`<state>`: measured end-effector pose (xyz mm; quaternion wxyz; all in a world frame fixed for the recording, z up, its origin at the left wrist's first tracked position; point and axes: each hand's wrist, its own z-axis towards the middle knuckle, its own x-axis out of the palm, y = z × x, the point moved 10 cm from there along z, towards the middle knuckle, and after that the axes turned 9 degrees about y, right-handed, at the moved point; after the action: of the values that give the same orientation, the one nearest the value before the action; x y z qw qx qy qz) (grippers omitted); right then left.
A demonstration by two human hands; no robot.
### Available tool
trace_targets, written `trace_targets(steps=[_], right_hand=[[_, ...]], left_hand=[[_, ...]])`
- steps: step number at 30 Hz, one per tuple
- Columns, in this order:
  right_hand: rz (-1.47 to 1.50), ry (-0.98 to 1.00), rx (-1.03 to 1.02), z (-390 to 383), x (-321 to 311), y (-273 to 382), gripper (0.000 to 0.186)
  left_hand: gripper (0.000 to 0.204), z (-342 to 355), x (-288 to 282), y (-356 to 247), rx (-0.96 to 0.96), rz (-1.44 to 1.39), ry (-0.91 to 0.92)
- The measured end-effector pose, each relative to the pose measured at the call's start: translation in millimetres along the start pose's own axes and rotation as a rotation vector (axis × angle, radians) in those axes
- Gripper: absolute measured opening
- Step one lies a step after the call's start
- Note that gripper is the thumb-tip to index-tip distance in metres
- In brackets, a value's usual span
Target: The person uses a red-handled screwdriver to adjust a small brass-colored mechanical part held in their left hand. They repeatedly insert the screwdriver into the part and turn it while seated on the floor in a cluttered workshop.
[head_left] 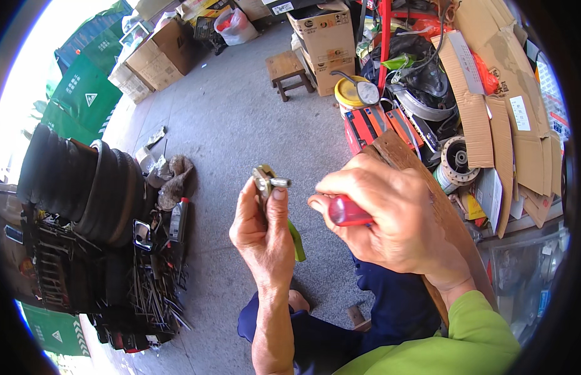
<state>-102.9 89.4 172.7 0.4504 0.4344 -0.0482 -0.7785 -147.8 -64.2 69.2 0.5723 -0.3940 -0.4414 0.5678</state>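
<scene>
Raised in front of me, my left hand (265,231) is closed around what look like pliers (263,180), with a brassy metal head above the fingers. A bright green handle (297,242) shows below that hand. A short silvery metal cylinder (280,182) sticks out sideways from the head, above my left thumb. To the right and apart from it, my right hand (390,215) is wrapped around a screwdriver (349,211) by its red see-through handle. The rounded handle end points left; the shaft is hidden by the hand.
Along my right runs a wooden bench edge (422,181). Behind it are red boxes (365,128), a metal hub (459,156) and cardboard (515,106). At left, tyres (84,187) stand over piled tools (153,281). A wooden stool (286,69) stands farther off on the grey floor.
</scene>
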Motion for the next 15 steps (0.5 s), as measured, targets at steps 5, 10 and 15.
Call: trace_targets(steps=[5,10,15], right_hand=[[-0.051,0.053,-0.044,-5,18,-10,0.041],[-0.024,0.068,-0.054,-3,21,-8,0.039],[-0.021,0.076,-0.064,-4,21,-8,0.036]], left_hand=[[0.025,-4,11,-10,0.046,0.051,0.069],[0.031,-6,14,-15,0.084,0.016,0.057],[0.035,-7,13,-11,0.119,0.002,0.071]])
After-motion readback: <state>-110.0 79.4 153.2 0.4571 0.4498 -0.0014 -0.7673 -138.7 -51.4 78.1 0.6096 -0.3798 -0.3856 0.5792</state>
